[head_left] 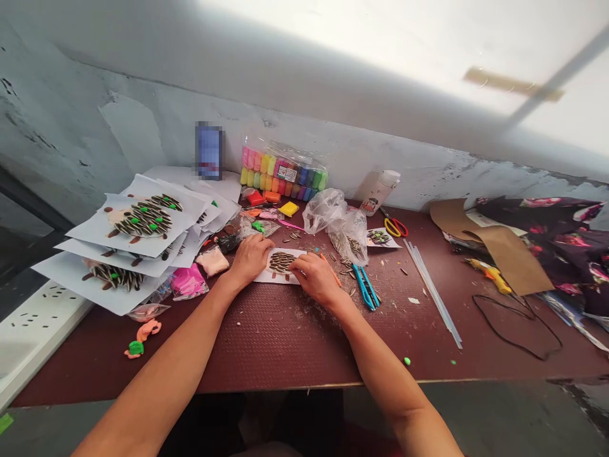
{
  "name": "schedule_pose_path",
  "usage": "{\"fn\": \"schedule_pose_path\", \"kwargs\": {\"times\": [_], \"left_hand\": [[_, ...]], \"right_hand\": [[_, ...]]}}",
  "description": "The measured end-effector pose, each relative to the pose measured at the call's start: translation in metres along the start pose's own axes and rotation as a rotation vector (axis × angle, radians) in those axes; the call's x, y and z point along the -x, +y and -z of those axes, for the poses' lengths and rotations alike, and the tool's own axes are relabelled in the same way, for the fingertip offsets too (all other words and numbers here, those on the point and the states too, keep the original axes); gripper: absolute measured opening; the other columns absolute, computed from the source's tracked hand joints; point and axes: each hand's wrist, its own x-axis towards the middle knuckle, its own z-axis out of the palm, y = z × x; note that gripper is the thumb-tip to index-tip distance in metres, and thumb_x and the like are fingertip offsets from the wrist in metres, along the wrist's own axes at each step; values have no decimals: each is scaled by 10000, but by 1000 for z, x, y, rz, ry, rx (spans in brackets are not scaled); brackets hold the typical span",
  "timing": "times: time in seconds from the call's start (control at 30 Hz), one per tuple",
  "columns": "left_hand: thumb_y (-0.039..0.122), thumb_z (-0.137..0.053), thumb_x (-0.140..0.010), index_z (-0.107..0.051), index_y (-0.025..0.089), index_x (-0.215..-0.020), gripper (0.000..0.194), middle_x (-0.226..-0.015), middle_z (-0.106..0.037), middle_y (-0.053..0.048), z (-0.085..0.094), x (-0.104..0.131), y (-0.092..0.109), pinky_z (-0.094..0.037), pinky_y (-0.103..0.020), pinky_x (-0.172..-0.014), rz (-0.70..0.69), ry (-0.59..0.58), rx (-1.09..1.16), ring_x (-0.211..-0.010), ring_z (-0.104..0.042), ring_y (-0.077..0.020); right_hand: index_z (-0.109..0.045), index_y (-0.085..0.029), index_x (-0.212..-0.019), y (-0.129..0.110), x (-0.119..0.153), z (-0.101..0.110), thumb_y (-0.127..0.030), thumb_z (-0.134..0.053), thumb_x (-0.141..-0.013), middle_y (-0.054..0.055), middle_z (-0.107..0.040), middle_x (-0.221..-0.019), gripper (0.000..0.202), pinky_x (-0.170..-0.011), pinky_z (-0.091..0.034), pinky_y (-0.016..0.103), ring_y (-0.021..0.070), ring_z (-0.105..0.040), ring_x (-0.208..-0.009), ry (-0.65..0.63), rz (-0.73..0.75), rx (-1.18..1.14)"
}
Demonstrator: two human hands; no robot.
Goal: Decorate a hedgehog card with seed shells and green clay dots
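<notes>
A white card (285, 278) with a hedgehog shape covered in sunflower seeds (282, 262) lies on the dark red table between my hands. My left hand (251, 257) rests at the card's upper left, its fingers bent together; what they hold, if anything, is hidden. Over the card's right side, my right hand (316, 276) has its fingertips pinched near the seeds, and anything between them is too small to make out. An orange pencil (332, 269) lies beside my right hand. A blue cutter (365, 287) lies further right, among loose seeds and a plastic bag of seeds (349, 238).
Stacked hedgehog cards (137, 222) stand at the left, near pink clay (188, 281). Behind are coloured clay packs (283, 174), a phone (209, 151) and a bottle (379, 192). Scissors (396, 227), clear glue sticks (432, 292) and a yellow glue gun (492, 275) with its cable lie right.
</notes>
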Motion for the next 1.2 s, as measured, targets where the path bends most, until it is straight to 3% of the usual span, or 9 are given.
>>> {"fn": "schedule_pose_path", "kwargs": {"times": [1.2], "left_hand": [[154, -505, -911, -740, 187, -968, 244, -955, -666, -110, -1, 1, 2, -455, -393, -885, -2, 0, -51, -964, -582, -272]], "right_hand": [[-714, -186, -948, -12, -4, -9, -204, -525, -1003, 78, -669, -905, 197, -724, -375, 290, 202, -537, -870, -119, 2, 363]]}}
